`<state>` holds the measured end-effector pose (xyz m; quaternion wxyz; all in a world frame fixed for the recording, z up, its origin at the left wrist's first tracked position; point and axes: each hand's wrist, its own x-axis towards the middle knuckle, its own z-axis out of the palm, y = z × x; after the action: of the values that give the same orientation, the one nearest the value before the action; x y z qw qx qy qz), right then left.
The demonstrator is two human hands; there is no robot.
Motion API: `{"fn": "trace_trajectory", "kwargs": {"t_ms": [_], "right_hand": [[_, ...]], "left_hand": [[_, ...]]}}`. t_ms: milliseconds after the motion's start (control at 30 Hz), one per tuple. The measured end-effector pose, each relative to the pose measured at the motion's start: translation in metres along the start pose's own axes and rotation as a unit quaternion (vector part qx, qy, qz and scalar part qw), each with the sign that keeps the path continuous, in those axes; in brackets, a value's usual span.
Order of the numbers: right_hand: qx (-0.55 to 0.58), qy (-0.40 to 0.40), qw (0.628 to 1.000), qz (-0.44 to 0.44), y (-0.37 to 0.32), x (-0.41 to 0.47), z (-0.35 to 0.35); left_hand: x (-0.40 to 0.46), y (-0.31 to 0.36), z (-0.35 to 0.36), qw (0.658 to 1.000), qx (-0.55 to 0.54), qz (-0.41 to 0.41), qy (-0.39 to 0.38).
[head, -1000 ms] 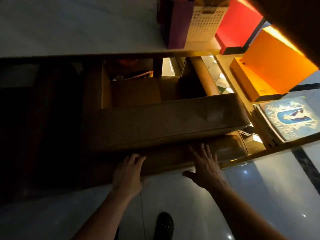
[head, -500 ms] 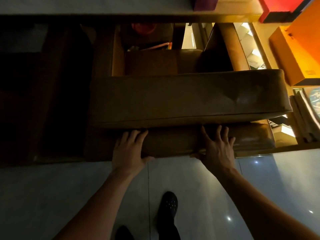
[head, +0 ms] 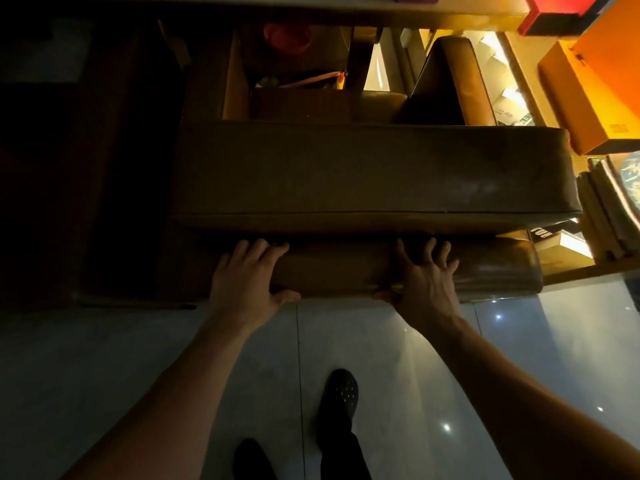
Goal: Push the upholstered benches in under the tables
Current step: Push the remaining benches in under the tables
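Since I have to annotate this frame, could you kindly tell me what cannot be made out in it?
- Head view, left of the bench: the space under the table is too dark to read.
- Both palms: the left hand and right hand face away from the camera.
- Orange box and book stack: cut off by the right edge.
- Red object: too dim to identify.

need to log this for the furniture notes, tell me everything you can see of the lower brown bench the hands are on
The lower bench is a long, low piece in brown, leather-like upholstery with rounded, slightly glossy edges. It lies crosswise on the pale tiled floor, partly tucked beneath the larger upholstered bench. The left hand and right hand press flat on its near edge, fingers spread.
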<state>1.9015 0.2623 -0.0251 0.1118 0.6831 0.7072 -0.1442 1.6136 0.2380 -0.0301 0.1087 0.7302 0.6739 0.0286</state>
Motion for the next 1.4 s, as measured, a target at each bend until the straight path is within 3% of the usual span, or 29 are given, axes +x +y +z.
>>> {"fn": "trace_trajectory", "kwargs": {"t_ms": [233, 733, 933, 1400], "right_hand": [[0.028, 0.006, 0.999, -0.015, -0.037, -0.028, 0.023], [-0.008, -0.001, 0.999, -0.047, -0.037, -0.089, 0.045], [-0.034, 0.005, 0.999, -0.031, -0.042, -0.084, 0.042], [-0.039, 0.015, 0.998, -0.037, -0.073, -0.012, 0.007]], "left_hand": [[-0.030, -0.038, -0.002, 1.000, -0.010, -0.014, 0.001], [-0.119, -0.042, 0.013, 1.000, -0.008, -0.012, 0.015], [-0.113, -0.048, 0.011, 0.999, -0.022, -0.006, -0.024], [-0.032, -0.072, -0.002, 1.000, -0.013, -0.025, -0.009]]}}
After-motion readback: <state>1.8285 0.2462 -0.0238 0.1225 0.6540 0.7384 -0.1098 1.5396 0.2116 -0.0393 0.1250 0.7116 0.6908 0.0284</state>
